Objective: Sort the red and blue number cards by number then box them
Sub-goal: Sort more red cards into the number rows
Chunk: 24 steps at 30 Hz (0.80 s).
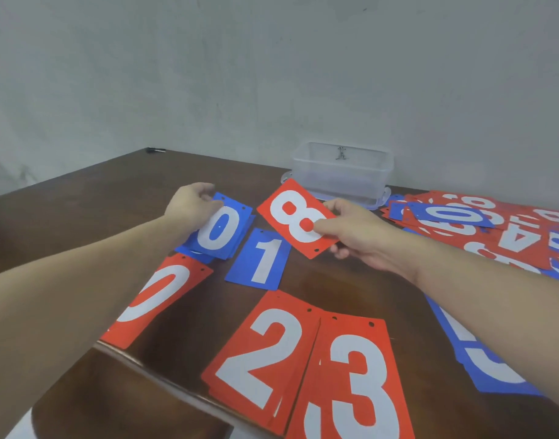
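head view: the right hand (357, 231) pinches a red 8 card (298, 218) between thumb on its face and fingers (341, 251) curled beneath, holding it tilted above the dark wooden counter (97, 201), just in front of a clear plastic box (343, 171) that stands at the far edge by the wall. the left hand (189, 202) rests on the far left corner of a small stack of blue cards topped by a blue 0 (219, 231), its fingers curled over the stack's edge and gripping it. just right of that stack lies a blue 1 (260, 259), flat on the counter, partly under the near corner of the red 8. near left, a red 0 (157, 296) lies partly under the left forearm. at the near edge a red 2 (265, 359) and a red 3 (351, 384) sit side by side, edges touching, each seeming to top a thin stack. on the far right a loose pile of mixed cards (481, 226), red and blue, overlaps untidily. a blue card (493, 372) lies under the right forearm, its number mostly hidden. a small dark object (156, 150) sits at the far left corner, too small to tell.
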Available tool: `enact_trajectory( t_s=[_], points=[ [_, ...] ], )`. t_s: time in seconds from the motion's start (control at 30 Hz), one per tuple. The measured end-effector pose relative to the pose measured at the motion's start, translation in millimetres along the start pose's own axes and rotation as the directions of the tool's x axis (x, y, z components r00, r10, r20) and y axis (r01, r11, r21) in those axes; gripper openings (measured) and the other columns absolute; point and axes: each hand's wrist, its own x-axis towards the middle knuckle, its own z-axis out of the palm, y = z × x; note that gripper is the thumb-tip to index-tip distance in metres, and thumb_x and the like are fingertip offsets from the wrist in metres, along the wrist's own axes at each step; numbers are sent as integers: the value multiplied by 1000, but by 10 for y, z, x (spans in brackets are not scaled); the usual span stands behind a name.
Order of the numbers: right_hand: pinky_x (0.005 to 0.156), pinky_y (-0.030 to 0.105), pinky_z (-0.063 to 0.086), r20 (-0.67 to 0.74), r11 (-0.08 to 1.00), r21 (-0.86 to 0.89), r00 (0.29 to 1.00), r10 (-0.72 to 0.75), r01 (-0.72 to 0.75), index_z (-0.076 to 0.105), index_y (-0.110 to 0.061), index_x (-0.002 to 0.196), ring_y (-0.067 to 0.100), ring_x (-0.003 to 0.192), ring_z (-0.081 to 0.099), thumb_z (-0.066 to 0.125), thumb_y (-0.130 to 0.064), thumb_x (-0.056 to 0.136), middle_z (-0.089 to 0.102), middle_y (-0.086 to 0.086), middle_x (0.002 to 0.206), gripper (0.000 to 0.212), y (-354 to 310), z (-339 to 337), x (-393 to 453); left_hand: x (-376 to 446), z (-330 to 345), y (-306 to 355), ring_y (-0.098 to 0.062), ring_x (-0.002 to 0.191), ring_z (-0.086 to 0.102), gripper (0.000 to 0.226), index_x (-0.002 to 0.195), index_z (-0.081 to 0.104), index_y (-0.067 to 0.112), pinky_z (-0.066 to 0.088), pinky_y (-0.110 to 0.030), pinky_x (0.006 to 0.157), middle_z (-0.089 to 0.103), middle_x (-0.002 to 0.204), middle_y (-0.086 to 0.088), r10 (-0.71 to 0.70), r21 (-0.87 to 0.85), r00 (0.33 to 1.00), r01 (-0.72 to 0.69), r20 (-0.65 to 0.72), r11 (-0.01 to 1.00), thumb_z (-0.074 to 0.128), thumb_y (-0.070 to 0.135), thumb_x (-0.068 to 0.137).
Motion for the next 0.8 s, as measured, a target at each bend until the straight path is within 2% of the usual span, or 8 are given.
enact_trajectory(
  t_s=[0.07, 0.17, 0.27, 0.37, 0.47, 0.57, 0.7, 0.8],
  points=[
    [39, 19, 33, -8, 1000, 6, 1000, -3, 3, 62, -17, 107, 9, 46, 46, 71, -14, 90, 67, 0, 65, 20, 28, -65, 17, -3, 46, 41, -26, 104, 63, 55, 145, 48, 28, 53, -41, 93, 59, 124, 4, 93, 126, 994, -85, -58, 988, 66, 31, 94],
    [44, 22, 34, -55, 1000, -19, 998, -19, 18, 71, -14, 109, 9, 51, 46, 79, -23, 83, 62, -1, 65, 28, 58, -189, -34, -200, 152, 312, -16, 108, 62, 43, 141, 53, 27, 53, -36, 92, 59, 129, 8, 215, -19, 976, -216, -44, 976, 58, 34, 99],
    [70, 31, 52, -111, 998, -50, 993, -43, 38, 76, -10, 101, 16, 71, 66, 79, -29, 81, 77, 3, 83, 29, 60, -322, -188, -554, 303, 672, 8, 92, 61, 30, 129, 62, 29, 48, -10, 73, 66, 117, 16, 329, -157, 935, -308, 133, 938, 54, 37, 101],
    [88, 35, 57, -100, 998, -56, 995, -20, 15, 77, -13, 101, 19, 86, 76, 73, -31, 88, 79, 4, 91, 23, 52, -486, -443, -910, 456, 970, 17, 74, 61, 27, 123, 67, 30, 46, -6, 57, 68, 107, 21, 407, -184, 855, -366, 321, 912, 60, 39, 99],
    [93, 42, 58, -112, 997, -76, 993, -22, 14, 76, -12, 103, 25, 92, 76, 73, -33, 88, 79, 6, 93, 26, 49, -669, -760, -1221, 606, 1199, -2, 91, 71, 26, 120, 69, 27, 58, -21, 79, 75, 105, 10, 428, -236, 775, -357, 465, 904, 69, 32, 94],
    [92, 45, 59, -152, 999, -15, 988, -36, 34, 76, -12, 107, 28, 96, 75, 74, -30, 88, 78, 8, 98, 26, 85, -881, -1106, -1501, 758, 1382, -8, 82, 73, 16, 109, 73, 22, 58, -22, 68, 78, 96, 6, 429, -257, 722, -344, 543, 903, 70, 20, 94],
    [60, 25, 45, -268, 997, -29, 960, -80, 75, 74, -20, 102, 12, 69, 60, 73, -36, 89, 73, -8, 82, 20, 188, -1241, -1632, -1885, 1008, 1643, -5, 58, 62, 6, 100, 65, 14, 49, -17, 53, 70, 75, 1, 450, -404, 712, -250, 540, 880, 65, 10, 96],
    [69, 29, 50, -307, 995, 51, 949, -65, 84, 68, -19, 96, 15, 77, 65, 70, -28, 93, 76, -3, 91, 9, 332, -1579, -2025, -2179, 1238, 1886, -7, 56, 63, 8, 101, 56, 14, 57, -24, 60, 68, 66, 6, 428, -509, 705, -110, 565, 854, 61, 7, 98]
  ],
)
